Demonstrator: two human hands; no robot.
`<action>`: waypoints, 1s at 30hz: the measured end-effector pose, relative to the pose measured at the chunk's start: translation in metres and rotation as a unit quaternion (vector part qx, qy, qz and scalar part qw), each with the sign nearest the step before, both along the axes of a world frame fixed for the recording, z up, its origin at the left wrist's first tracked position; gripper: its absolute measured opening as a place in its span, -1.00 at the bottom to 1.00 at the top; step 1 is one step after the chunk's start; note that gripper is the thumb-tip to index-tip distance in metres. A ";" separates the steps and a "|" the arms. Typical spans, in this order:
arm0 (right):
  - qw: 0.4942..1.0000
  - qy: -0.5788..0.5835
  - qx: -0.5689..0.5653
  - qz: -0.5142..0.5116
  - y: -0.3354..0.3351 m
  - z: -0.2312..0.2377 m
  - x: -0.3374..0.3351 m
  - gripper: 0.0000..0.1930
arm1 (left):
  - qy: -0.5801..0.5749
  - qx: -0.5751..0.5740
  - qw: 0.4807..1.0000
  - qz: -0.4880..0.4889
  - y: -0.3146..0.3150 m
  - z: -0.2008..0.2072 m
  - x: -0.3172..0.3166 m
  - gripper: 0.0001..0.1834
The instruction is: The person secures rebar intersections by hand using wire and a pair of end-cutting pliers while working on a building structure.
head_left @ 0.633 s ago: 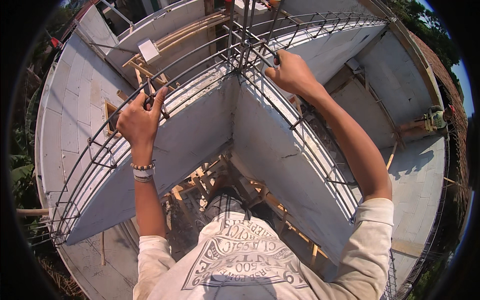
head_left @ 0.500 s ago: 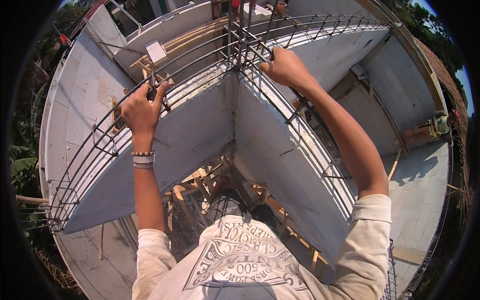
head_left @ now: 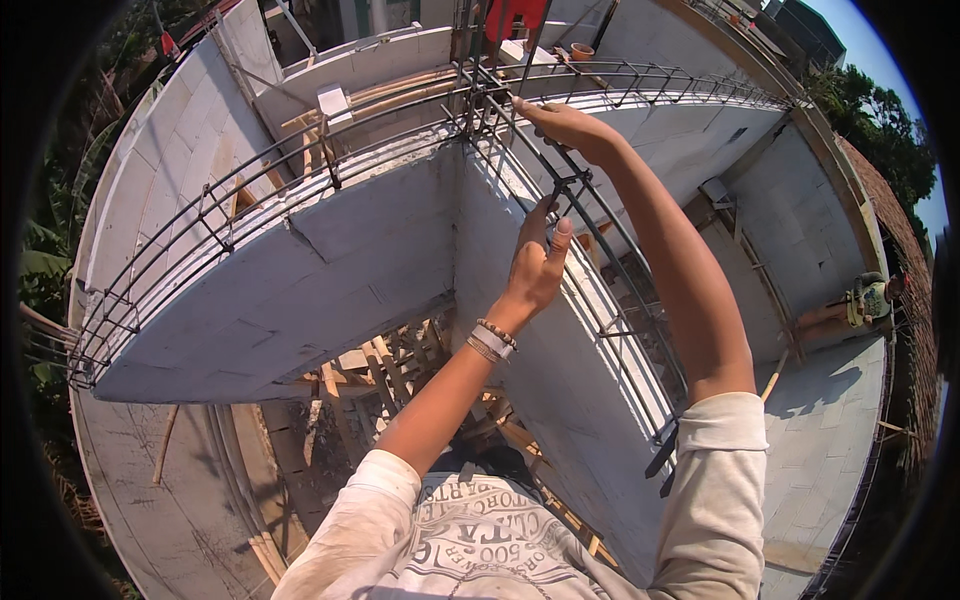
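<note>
My left hand [head_left: 538,262] is at the rebar cage [head_left: 625,265] over the right-hand wall. Its fingers stretch up to a crosspiece of the cage, fingertips against the steel, thumb apart. Farther up the same cage, my right hand [head_left: 570,130] lies across the bars close to the corner, fingers extended toward the upright rebars [head_left: 478,75]. Part of its grip side is hidden. Below the bars runs the pale block wall [head_left: 535,290], which meets the left-hand wall [head_left: 330,260] in a corner.
Another cage of bars [head_left: 205,205] curves along the left wall's top. Bamboo poles and a white block [head_left: 333,101] lie beyond. A person in red [head_left: 515,15] is behind the upright rebars; another person [head_left: 872,302] is at far right. Wooden pieces [head_left: 385,365] lie far below.
My left hand has let go of the left wall's bars and crossed right to the other cage. My right hand's fingers have straightened from a grip. The view has shifted somewhat.
</note>
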State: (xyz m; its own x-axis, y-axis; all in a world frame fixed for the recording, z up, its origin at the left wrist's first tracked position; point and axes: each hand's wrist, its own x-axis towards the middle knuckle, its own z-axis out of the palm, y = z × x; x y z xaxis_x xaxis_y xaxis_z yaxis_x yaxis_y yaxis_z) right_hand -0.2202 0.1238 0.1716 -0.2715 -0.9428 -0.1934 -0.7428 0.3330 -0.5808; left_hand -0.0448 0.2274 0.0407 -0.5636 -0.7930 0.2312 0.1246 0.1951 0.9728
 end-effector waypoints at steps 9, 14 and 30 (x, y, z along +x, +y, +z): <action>0.965 -0.254 -0.066 0.027 0.117 -0.038 -0.023 -0.23 | 0.054 0.007 0.991 0.119 0.005 0.021 -0.024 -0.23; 0.942 -0.314 -0.119 0.001 0.126 -0.053 -0.018 -0.40 | -0.007 0.036 0.992 0.125 -0.002 0.018 -0.029 -0.37; 0.945 -0.306 -0.118 -0.006 0.128 -0.064 -0.021 -0.49 | 0.024 0.021 0.987 0.156 -0.002 0.022 -0.035 -0.43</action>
State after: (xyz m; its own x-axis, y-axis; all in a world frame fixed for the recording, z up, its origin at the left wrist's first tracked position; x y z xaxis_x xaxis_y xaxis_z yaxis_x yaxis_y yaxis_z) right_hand -0.2409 0.2517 0.1075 -0.1868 -0.9770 -0.1028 -0.2405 0.1469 -0.9595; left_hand -0.0794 0.2251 0.0629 -0.2797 -0.9358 0.2144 0.1112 0.1902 0.9754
